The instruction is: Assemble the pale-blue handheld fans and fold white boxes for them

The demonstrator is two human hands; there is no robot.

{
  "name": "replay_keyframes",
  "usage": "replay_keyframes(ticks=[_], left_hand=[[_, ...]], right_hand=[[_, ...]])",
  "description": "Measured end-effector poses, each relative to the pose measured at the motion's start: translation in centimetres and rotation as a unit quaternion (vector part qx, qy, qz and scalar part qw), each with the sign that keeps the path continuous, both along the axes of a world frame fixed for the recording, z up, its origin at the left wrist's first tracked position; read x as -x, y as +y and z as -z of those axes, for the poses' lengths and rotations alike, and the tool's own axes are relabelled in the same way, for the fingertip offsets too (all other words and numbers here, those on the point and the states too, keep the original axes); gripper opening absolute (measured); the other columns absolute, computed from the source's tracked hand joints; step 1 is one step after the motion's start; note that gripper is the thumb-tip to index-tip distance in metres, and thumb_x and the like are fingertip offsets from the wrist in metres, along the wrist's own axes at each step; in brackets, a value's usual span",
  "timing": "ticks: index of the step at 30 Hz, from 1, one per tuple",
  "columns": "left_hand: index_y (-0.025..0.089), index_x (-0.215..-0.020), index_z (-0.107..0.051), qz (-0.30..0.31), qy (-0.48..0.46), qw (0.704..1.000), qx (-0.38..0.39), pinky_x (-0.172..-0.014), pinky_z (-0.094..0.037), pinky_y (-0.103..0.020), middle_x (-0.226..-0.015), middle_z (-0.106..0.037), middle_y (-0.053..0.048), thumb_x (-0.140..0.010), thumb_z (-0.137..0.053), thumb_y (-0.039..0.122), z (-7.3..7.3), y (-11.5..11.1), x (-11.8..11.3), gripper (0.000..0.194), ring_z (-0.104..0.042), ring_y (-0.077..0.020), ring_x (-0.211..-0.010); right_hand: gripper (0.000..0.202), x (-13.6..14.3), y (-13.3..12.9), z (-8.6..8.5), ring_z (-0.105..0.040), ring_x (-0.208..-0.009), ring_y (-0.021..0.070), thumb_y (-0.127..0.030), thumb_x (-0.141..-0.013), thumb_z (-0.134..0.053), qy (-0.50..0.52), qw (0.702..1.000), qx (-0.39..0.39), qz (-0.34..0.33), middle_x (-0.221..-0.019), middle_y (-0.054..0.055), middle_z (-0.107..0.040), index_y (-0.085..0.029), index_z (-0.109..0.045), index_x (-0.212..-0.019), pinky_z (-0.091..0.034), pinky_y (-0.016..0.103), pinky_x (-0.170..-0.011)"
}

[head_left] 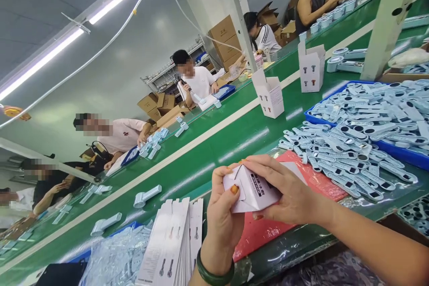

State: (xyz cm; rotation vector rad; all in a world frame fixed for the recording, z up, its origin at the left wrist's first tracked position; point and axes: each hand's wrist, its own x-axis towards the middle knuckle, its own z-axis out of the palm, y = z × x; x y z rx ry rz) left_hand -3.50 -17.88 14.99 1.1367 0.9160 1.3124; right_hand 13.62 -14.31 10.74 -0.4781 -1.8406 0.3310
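Observation:
Between my two hands is a small white cardboard box (250, 196) with black print on one side, its folded end turned toward the left. My left hand (223, 208), with a dark green bangle at the wrist, grips that end, the thumb pressed on the end panel. Along the top and printed side, my right hand (290, 192) is wrapped with its fingers closed on the box. Under the hands lies a red sheet (258, 232) in clear plastic. A stack of flat printed cartons (167, 241) stands left of my left hand.
Light blue handle parts (351, 156) lie heaped at right, with more in a blue tray (315, 118). Two opened white boxes (273, 98) stand on the green belt (214, 143). A metal post (390, 22) rises at right. Several people sit across the belt.

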Motion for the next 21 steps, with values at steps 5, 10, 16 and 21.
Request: replay_keyframes(ticks=[5, 10, 16, 21], left_hand=[[0.027, -0.111, -0.052, 0.005, -0.02, 0.999, 0.028, -0.069, -0.05, -0.026, -0.105, -0.064, -0.002, -0.077, -0.076, 0.031, 0.5, -0.2, -0.3, 0.041, -0.061, -0.0162, -0.081], [0.027, -0.118, -0.055, 0.033, 0.034, 0.999, 0.011, -0.065, -0.047, -0.023, -0.097, -0.06, 0.0, -0.086, -0.07, 0.031, 1.4, -0.2, 0.2, 0.036, -0.055, -0.0127, -0.073], [0.028, -0.118, -0.059, 0.018, 0.089, 0.995, -0.033, -0.073, -0.052, -0.027, -0.108, -0.064, -0.004, -0.086, -0.069, 0.029, 1.4, 0.1, 0.4, 0.033, -0.06, -0.0166, -0.083], [0.031, -0.145, -0.045, 0.037, 0.009, 0.995, -0.092, -0.099, -0.054, -0.046, -0.144, -0.056, -0.012, -0.085, -0.066, 0.064, 1.8, 0.1, 0.8, 0.072, -0.06, -0.0328, -0.124]], right_hand=[[0.087, -0.5, -0.5, 0.2, -0.05, -0.131, 0.0287, -0.034, -0.087, -0.073, -0.036, 0.999, -0.008, 0.002, -0.143, 0.013, -0.048, -0.026, -0.027, -0.16, -0.047, 0.044, -0.11], [0.086, -0.7, -0.7, 0.7, -0.048, -0.133, 0.0302, -0.032, -0.089, -0.07, -0.057, 0.998, -0.006, 0.008, -0.146, 0.014, -0.045, -0.026, -0.024, -0.161, -0.047, 0.047, -0.111], [0.088, -0.7, -1.1, 1.2, -0.045, -0.138, 0.0314, -0.039, -0.09, -0.07, -0.072, 0.997, -0.002, 0.018, -0.151, 0.015, -0.042, -0.025, -0.022, -0.162, -0.045, 0.05, -0.115], [0.085, -0.7, -0.7, 1.1, -0.039, -0.145, 0.0331, -0.043, -0.091, -0.069, -0.065, 0.998, 0.004, 0.024, -0.156, 0.011, -0.043, -0.028, -0.023, -0.162, -0.024, 0.058, -0.127]])
